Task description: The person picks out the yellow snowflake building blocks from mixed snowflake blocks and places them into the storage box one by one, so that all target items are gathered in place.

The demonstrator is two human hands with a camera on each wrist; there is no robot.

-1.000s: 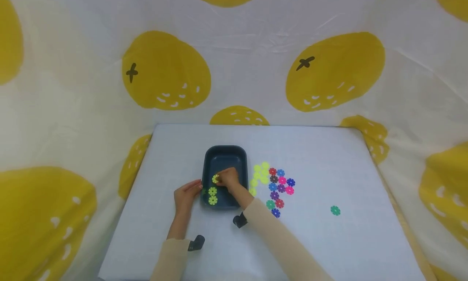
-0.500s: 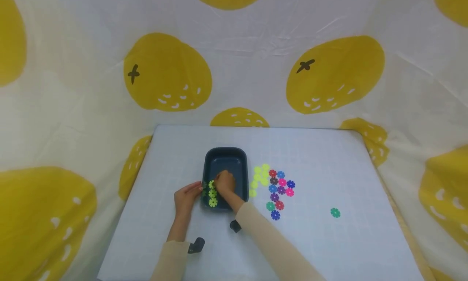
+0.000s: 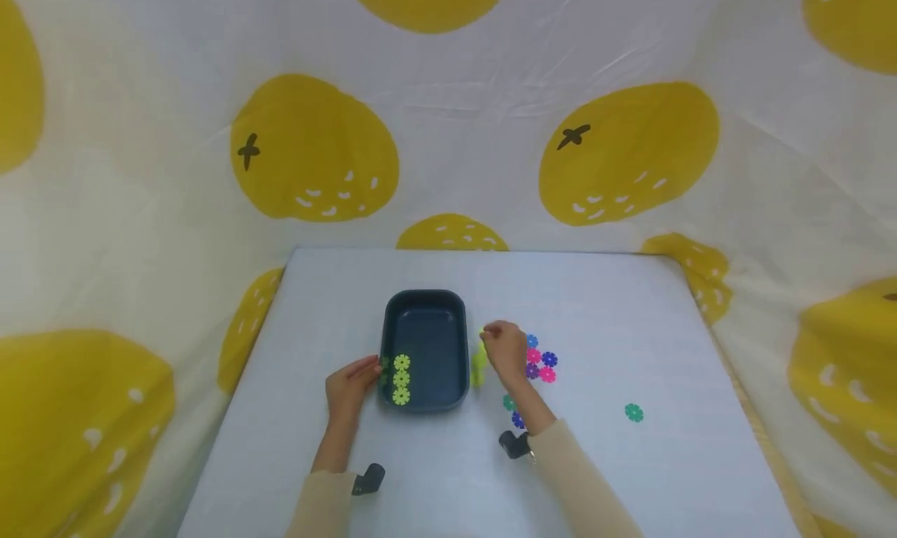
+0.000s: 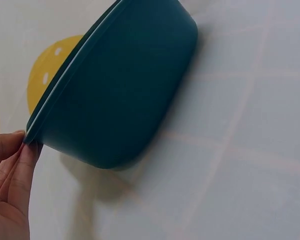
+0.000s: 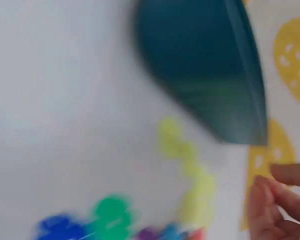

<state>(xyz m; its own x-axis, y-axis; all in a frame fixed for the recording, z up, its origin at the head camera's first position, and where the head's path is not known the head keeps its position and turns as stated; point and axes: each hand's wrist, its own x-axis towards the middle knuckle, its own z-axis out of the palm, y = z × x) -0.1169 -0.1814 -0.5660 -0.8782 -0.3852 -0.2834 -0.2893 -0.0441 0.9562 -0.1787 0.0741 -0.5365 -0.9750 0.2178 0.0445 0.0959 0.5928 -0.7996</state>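
Note:
A dark teal rectangular tray (image 3: 425, 407) stands on the table, and several yellow-green snowflake discs (image 3: 402, 378) make a column inside its left part. My left hand (image 3: 349, 388) pinches the tray's left rim; in the left wrist view the thumb is on one side of that rim (image 4: 65, 80) and fingers are under it. My right hand (image 3: 506, 353) hovers beside the tray's right side, over a group of yellow-green discs (image 3: 479, 364) that it partly hides. In the right wrist view its thumb and fingers are loosely bent, with nothing visible between them.
Right of the tray lie several pink, blue, purple and green snowflake discs (image 3: 547, 374), some behind the right forearm. A lone green disc (image 3: 634, 413) lies farther right on the white-covered table (image 3: 673, 476). A lemon-print cloth (image 3: 448, 133) hangs behind.
My right hand has set a yellow-green disc at the top of the column, let go, and moved right out of the tray to the discs outside. My left hand stays on the rim.

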